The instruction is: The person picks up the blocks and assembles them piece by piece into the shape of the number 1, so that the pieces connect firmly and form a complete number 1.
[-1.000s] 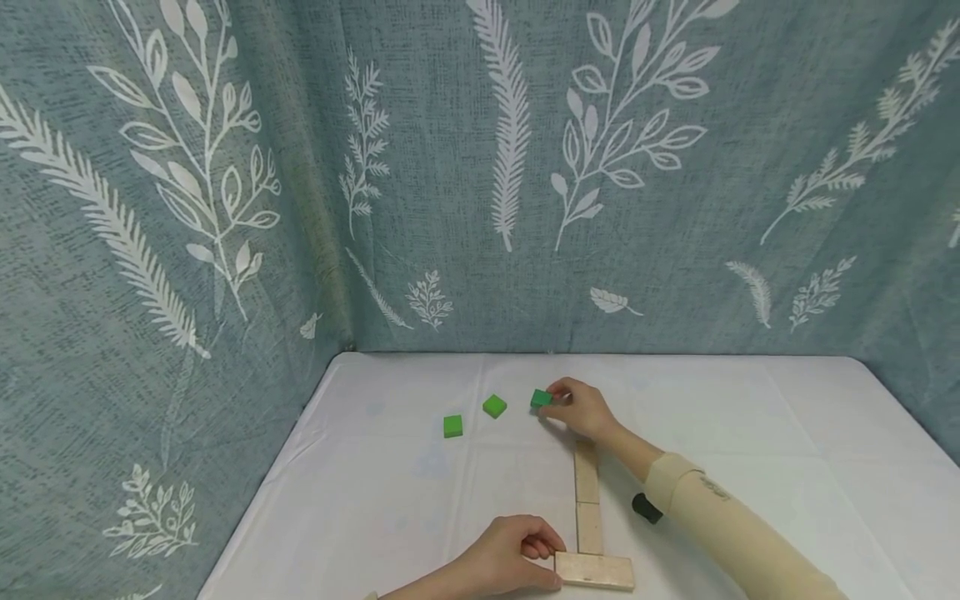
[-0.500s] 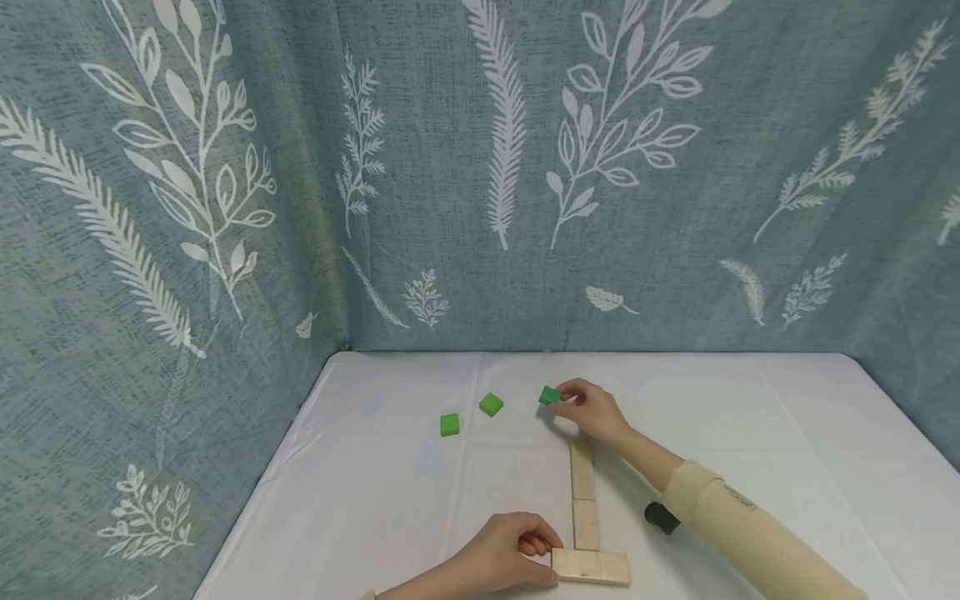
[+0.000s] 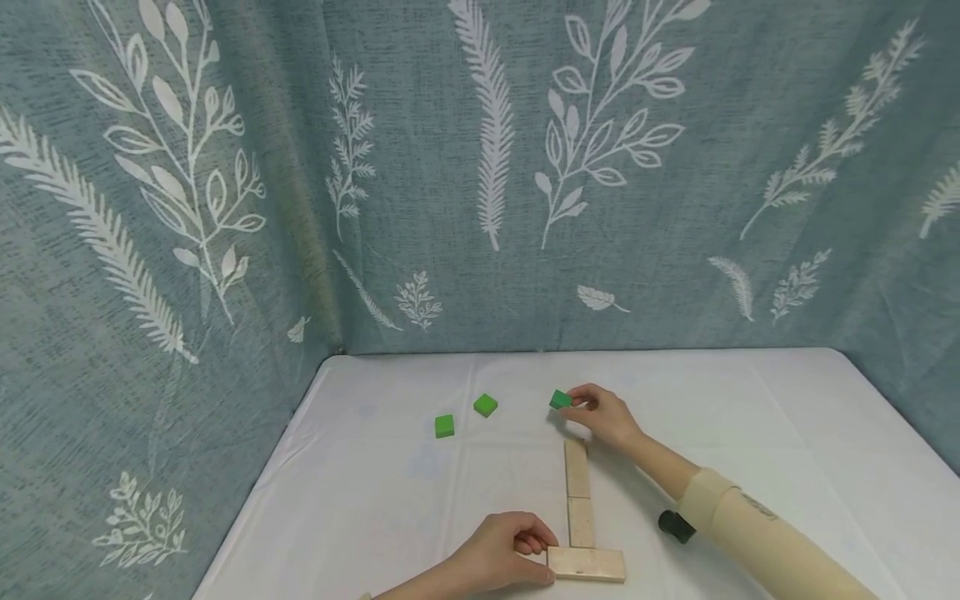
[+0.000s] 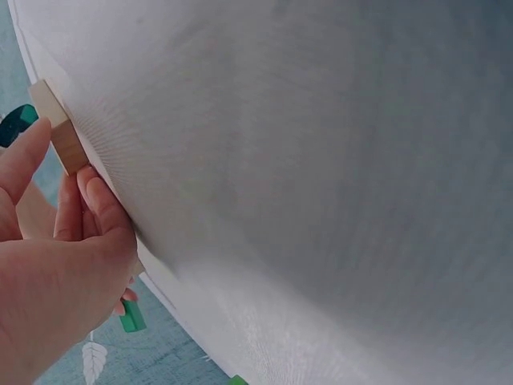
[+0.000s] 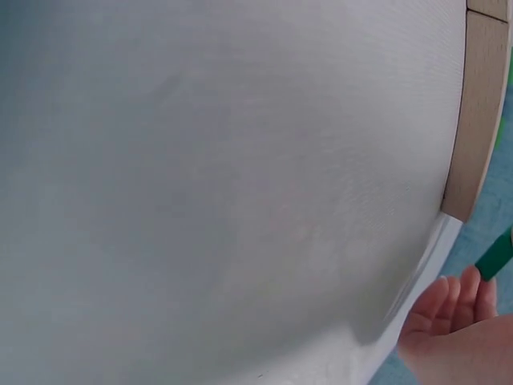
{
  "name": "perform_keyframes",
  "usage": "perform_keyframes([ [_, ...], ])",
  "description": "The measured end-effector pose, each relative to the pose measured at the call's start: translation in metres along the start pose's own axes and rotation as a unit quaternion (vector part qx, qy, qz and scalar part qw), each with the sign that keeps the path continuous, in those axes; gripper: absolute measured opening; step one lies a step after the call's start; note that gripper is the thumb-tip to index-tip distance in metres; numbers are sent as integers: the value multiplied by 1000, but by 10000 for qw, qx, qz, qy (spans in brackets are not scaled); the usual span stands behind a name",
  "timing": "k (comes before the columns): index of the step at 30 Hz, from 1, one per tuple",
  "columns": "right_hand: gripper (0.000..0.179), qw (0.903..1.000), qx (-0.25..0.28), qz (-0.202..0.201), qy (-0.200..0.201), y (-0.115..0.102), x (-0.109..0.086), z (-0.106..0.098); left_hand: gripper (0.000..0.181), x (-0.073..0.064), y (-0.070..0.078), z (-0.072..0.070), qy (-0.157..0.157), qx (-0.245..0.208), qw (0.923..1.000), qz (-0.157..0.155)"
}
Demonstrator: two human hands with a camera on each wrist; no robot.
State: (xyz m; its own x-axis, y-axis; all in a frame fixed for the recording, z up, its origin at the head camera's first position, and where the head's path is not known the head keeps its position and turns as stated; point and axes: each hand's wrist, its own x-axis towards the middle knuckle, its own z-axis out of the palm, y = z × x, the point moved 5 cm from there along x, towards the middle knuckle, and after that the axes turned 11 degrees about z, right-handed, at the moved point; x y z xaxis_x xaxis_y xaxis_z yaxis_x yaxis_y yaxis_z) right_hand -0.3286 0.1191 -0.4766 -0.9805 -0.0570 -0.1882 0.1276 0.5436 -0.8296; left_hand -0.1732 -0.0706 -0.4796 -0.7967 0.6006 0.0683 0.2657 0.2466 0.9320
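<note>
In the head view my left hand point(image 3: 502, 550) pinches the left end of a pale wooden block point(image 3: 587, 565) lying crosswise near the front; in the left wrist view thumb and fingertips are on that wooden block point(image 4: 60, 128). Two more wooden blocks, a nearer one point(image 3: 581, 522) and a farther one point(image 3: 576, 468), lie end to end behind it, forming an upside-down T. Beyond their far end my right hand point(image 3: 611, 417) pinches a small dark green block point(image 3: 560, 400) between thumb and fingers. The right wrist view shows only part of this green block point(image 5: 497, 255) at the edge.
Two lighter green blocks, one square-on point(image 3: 445, 426) and one turned like a diamond point(image 3: 486, 406), lie left of the right hand. A black cylinder point(image 3: 677, 527) shows by the right sleeve. A patterned blue-grey curtain point(image 3: 450, 167) hangs behind the white table point(image 3: 360, 467).
My right hand has carried the dark green block a little to the right, away from the lighter green ones. The left hand stays at the crosswise wooden block. The head view has shifted slightly.
</note>
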Motion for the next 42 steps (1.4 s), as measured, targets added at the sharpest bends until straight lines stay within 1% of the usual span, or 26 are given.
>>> perform_keyframes([
  [8, 38, 10000, -60, 66, 25, 4, -7, -5, 24, -1, 1, -1, -11, -22, 10000, -37],
  [20, 36, 9998, -150, 72, -126, 12, -15, -7, 23, 0, 1, 0, 37, 66, 9999, -120],
  [33, 32, 9990, -421, -56, -114, 14, -18, -3, 24, 0, 2, 0, 16, 80, 10000, -25],
  [42, 32, 9984, -555, -84, -109, 13, -20, -2, 24, 0, 0, 1, 15, 101, 9999, -38],
])
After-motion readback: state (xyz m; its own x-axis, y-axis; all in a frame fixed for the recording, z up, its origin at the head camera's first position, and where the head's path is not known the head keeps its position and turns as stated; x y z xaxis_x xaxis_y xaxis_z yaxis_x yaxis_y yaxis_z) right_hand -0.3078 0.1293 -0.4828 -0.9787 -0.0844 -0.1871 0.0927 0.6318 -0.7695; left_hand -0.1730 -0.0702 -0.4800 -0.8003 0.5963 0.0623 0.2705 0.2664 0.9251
